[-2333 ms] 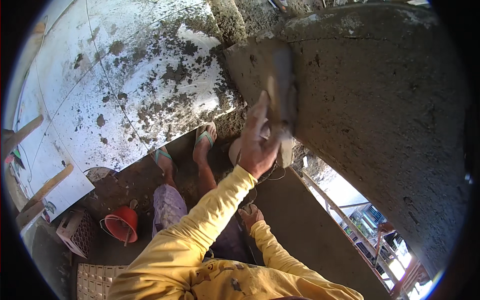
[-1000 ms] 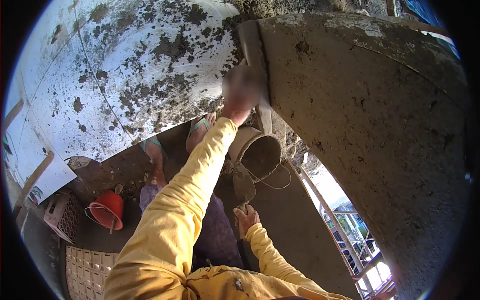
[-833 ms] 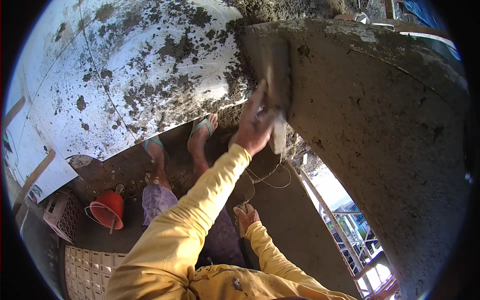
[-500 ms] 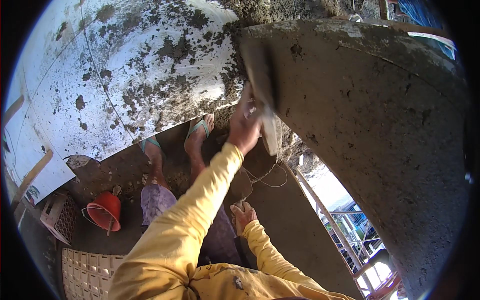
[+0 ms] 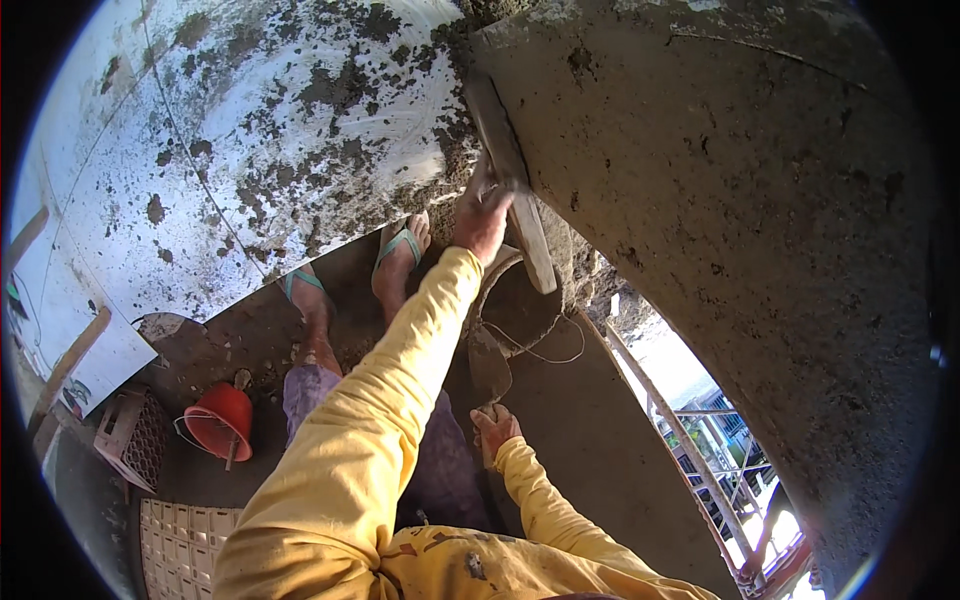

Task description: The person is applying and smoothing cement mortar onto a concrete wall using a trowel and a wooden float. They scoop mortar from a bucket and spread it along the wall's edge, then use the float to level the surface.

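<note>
The left hand (image 5: 482, 218) grips a long float (image 5: 498, 125) just beyond the bucket (image 5: 515, 312); the right hand (image 5: 495, 435), on the bucket's near side, is closed round a trowel (image 5: 490, 368) pointing toward it. Lengthwise, the float slants from beyond the bucket to across its mouth, along the plastered surface (image 5: 720, 190).

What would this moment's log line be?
left hand: grips long float beside plastered surface | right hand: holds trowel | near trowel: grey-brown bucket | floor left: red bucket

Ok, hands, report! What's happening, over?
Left hand gripping float at plastered surface's edge. Right hand holding trowel. Bucket partly hidden behind float's end.
</note>
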Demonstrator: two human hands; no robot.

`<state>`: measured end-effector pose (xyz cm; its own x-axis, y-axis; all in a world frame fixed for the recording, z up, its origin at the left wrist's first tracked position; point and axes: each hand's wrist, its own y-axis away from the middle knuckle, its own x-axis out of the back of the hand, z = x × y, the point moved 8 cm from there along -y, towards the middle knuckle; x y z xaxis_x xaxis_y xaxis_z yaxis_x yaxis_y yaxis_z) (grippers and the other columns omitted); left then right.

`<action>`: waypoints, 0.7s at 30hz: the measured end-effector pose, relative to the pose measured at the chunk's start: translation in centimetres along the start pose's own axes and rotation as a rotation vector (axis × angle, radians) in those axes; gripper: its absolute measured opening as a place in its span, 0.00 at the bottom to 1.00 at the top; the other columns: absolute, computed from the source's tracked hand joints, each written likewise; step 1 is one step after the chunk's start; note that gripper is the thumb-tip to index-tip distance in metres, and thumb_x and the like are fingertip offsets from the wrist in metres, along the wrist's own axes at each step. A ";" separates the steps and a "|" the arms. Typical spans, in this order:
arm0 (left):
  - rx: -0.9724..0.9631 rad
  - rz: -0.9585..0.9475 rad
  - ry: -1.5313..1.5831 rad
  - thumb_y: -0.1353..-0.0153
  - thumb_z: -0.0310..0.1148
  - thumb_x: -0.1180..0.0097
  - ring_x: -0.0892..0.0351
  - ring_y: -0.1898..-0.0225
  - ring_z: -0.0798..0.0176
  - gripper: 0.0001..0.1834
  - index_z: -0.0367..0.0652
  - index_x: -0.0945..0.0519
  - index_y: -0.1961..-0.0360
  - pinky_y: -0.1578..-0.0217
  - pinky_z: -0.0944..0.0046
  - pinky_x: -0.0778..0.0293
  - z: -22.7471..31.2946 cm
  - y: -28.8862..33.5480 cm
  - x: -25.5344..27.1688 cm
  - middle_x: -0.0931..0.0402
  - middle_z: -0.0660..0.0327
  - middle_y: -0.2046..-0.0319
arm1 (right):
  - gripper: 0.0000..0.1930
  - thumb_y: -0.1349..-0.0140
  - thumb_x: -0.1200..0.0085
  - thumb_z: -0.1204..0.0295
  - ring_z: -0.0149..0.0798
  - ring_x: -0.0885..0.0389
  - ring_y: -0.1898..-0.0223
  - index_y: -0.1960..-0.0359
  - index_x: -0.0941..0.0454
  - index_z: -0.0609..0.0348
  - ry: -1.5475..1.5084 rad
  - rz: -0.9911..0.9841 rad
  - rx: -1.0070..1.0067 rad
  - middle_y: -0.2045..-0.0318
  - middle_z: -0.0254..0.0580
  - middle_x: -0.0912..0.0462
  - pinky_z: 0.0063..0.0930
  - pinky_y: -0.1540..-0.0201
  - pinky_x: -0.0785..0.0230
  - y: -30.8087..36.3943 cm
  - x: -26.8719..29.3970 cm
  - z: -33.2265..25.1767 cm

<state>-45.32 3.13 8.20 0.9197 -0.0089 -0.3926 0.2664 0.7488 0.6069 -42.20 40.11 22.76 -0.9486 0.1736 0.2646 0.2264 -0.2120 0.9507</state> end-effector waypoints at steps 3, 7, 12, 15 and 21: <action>0.018 0.016 0.138 0.32 0.27 0.45 0.27 0.47 0.67 0.36 0.39 0.46 0.26 0.45 0.68 0.31 -1.6 3.1 -1.1 0.25 0.57 0.45 | 0.17 0.38 0.40 0.59 0.32 0.21 0.75 0.58 0.22 0.62 0.013 0.027 -0.018 0.72 0.39 0.19 0.28 0.73 0.27 0.2 -0.1 0.0; 0.152 -0.045 -0.208 0.31 0.32 0.46 0.25 0.49 0.64 0.37 0.41 0.48 0.25 0.44 0.62 0.30 -2.5 8.7 -2.0 0.27 0.59 0.43 | 0.15 0.38 0.40 0.60 0.31 0.25 0.78 0.60 0.22 0.61 -0.056 -0.004 0.025 0.74 0.37 0.21 0.28 0.74 0.30 0.7 -0.6 -1.4; 0.138 -0.097 -0.045 0.34 0.37 0.45 0.29 0.41 0.63 0.39 0.33 0.46 0.27 0.40 0.63 0.33 -2.7 10.3 -1.6 0.29 0.54 0.41 | 0.16 0.38 0.40 0.59 0.31 0.24 0.77 0.60 0.23 0.61 -0.085 -0.020 0.037 0.76 0.37 0.21 0.28 0.73 0.29 1.2 -0.8 -2.2; 0.056 0.000 -0.045 0.33 0.27 0.48 0.30 0.40 0.62 0.34 0.34 0.44 0.28 0.39 0.64 0.34 -0.1 4.3 0.0 0.30 0.52 0.39 | 0.20 0.40 0.40 0.56 0.35 0.20 0.75 0.59 0.22 0.63 0.030 0.042 0.174 0.74 0.43 0.19 0.31 0.70 0.26 -2.3 -0.2 1.5; -0.091 0.020 0.118 0.34 0.35 0.44 0.31 0.40 0.59 0.38 0.37 0.44 0.27 0.38 0.62 0.36 1.3 -3.2 1.4 0.32 0.53 0.37 | 0.26 0.42 0.40 0.51 0.47 0.15 0.67 0.57 0.22 0.65 0.071 0.017 0.066 0.67 0.53 0.15 0.37 0.61 0.24 -2.5 -0.6 1.6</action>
<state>-44.48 -0.11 6.57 0.8829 0.0808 -0.4626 0.2158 0.8051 0.5525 -41.86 42.11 20.53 -0.9573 0.1018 0.2705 0.2539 -0.1505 0.9554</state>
